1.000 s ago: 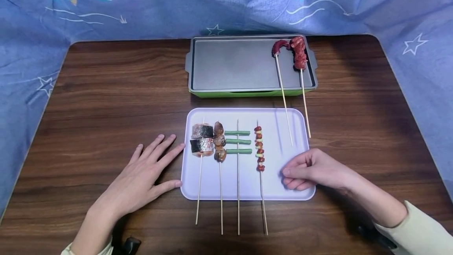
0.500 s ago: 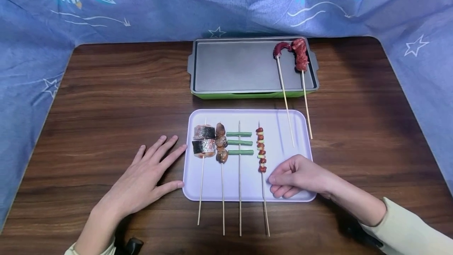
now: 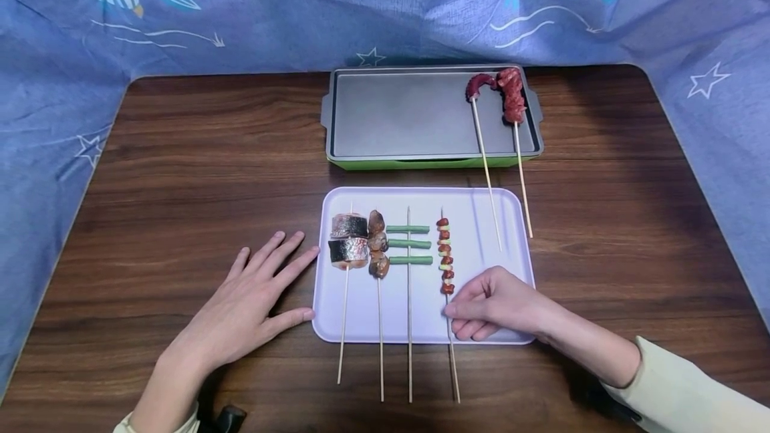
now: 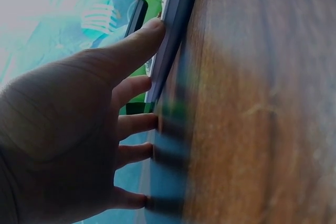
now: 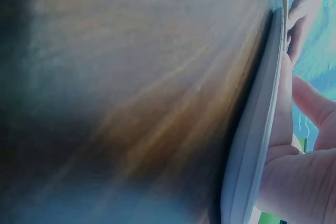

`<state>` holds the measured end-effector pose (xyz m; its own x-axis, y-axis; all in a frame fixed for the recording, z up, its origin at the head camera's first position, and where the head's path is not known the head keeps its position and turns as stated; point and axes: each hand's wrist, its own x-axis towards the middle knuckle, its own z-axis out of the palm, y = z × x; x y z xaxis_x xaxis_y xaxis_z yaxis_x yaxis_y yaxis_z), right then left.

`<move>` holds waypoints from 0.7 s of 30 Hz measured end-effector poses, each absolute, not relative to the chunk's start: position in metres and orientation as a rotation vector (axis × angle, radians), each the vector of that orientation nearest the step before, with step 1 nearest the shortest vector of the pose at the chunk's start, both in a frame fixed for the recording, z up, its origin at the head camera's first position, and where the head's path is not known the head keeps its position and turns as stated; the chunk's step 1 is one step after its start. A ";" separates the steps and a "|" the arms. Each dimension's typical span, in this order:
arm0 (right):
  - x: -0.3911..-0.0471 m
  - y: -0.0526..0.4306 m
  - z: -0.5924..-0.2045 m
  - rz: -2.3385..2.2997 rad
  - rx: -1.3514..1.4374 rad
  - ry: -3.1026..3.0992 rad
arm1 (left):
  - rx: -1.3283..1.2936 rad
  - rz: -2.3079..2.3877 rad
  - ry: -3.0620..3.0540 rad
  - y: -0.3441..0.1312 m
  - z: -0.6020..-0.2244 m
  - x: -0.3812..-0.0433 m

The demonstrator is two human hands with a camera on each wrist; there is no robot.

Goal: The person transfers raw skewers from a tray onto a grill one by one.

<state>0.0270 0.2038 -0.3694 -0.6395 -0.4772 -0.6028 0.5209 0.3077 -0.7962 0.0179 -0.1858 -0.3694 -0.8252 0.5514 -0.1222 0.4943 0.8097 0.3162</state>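
Observation:
A lilac tray (image 3: pixel 430 323) bears a row of skewers. At its right is a thin skewer (image 3: pixel 445 259) of small red and yellow pieces. My right hand (image 3: pixel 505 303) has its thumb and forefinger right at this skewer's stick, just below the food. In the right wrist view the thumb (image 5: pixel 310 100) stands apart from the fingers. My left hand (image 3: pixel 246 306) lies with fingers spread, its thumb and forefinger at the tray's left rim. Left of the thin skewer lie a green bean skewer (image 3: pixel 410 244), a brown meat skewer (image 3: pixel 377 242) and a dark-skinned fish skewer (image 3: pixel 349 246).
Behind the tray stands a grey grill plate (image 3: pixel 403 115) on a green base (image 3: pixel 385 164). A tentacle skewer (image 3: pixel 478 85) and a red meat skewer (image 3: pixel 513 95) rest on its right side, their sticks reaching over the tray. A blue patterned cloth (image 3: pixel 289 12) hangs behind the wooden table (image 3: pixel 198 152).
My right hand has moved left across the tray, from its right part to the stick of the red and yellow skewer. The left hand has stayed at the rim.

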 end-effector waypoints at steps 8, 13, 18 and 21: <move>0.027 0.198 -0.372 -1.433 -0.032 1.825 | 0.808 0.410 2.785 -0.185 -0.370 0.018; 0.027 0.195 -0.373 -1.429 -0.037 1.842 | 0.806 0.409 2.784 -0.185 -0.370 0.018; 0.028 0.196 -0.373 -1.432 -0.043 1.845 | 0.808 0.411 2.785 -0.185 -0.370 0.018; 0.029 0.198 -0.373 -1.452 -0.029 1.836 | 0.812 0.404 2.788 -0.186 -0.369 0.018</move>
